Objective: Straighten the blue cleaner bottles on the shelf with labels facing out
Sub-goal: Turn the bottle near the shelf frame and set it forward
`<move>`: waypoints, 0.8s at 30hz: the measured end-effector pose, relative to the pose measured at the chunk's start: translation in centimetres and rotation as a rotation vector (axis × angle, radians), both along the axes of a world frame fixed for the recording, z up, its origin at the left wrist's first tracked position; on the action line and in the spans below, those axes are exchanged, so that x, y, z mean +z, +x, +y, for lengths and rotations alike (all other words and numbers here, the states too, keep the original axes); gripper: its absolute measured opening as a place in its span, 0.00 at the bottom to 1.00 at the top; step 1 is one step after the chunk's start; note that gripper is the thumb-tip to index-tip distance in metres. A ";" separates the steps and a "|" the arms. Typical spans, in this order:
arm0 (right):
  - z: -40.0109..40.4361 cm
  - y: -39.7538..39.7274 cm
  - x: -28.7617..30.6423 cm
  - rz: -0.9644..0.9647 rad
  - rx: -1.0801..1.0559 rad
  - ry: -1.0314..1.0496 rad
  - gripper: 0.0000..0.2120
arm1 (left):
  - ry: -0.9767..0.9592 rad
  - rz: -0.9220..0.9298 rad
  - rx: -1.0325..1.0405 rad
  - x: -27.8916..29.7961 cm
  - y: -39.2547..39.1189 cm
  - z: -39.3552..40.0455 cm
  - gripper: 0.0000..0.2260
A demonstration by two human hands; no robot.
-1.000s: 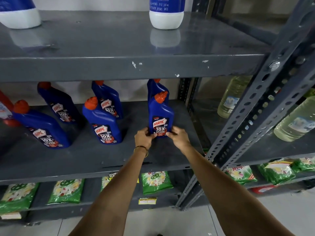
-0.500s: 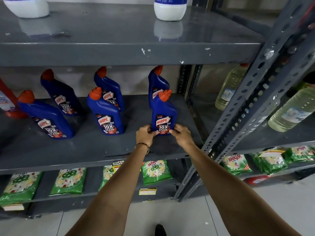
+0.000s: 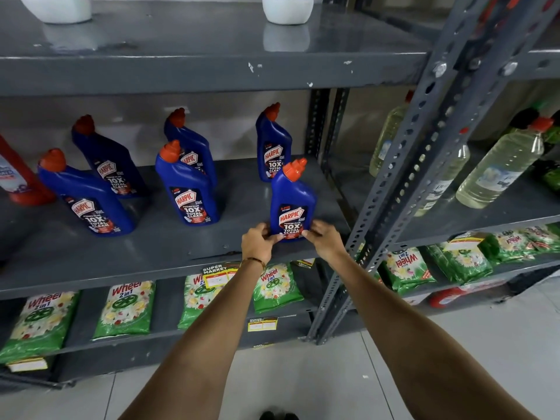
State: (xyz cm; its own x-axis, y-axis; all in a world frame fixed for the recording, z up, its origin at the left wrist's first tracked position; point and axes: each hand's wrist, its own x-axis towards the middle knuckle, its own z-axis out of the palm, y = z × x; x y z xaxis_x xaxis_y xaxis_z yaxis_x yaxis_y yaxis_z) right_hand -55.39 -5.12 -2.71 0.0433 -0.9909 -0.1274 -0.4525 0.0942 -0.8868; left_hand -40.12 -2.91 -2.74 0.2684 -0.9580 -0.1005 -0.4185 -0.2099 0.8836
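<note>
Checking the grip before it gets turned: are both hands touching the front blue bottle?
Touching. The head view shows the left hand and right hand pressed against the base of the front blue bottle.

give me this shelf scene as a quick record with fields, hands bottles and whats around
held bottle: blue Harpic bottle, front right of middle shelf, label facing out
left hand: grips its base, left side
right hand: grips its base, right side
other blue Harpic bottles: five, labels out
shelf below: green Wheel packets
next bay: clear liquid bottles
</note>
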 end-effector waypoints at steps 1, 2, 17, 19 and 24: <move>0.1 -0.1 0.0 0.002 0.004 -0.007 0.14 | -0.001 0.000 0.000 0.0 -0.1 0.2 0.17; 0.3 -0.2 0.0 0.006 0.008 -0.013 0.13 | -0.001 0.001 0.001 0.1 -0.2 0.5 0.17; 0.7 -0.8 0.8 -0.007 0.046 0.046 0.16 | 0.026 -0.037 0.021 0.4 -0.8 1.1 0.18; 0.6 -0.8 0.9 -0.005 0.052 0.065 0.16 | 0.028 -0.038 0.018 0.4 -0.8 1.2 0.18; 1.2 -0.4 1.1 -0.034 -0.002 0.103 0.20 | 0.048 -0.038 0.010 0.2 0.1 1.6 0.16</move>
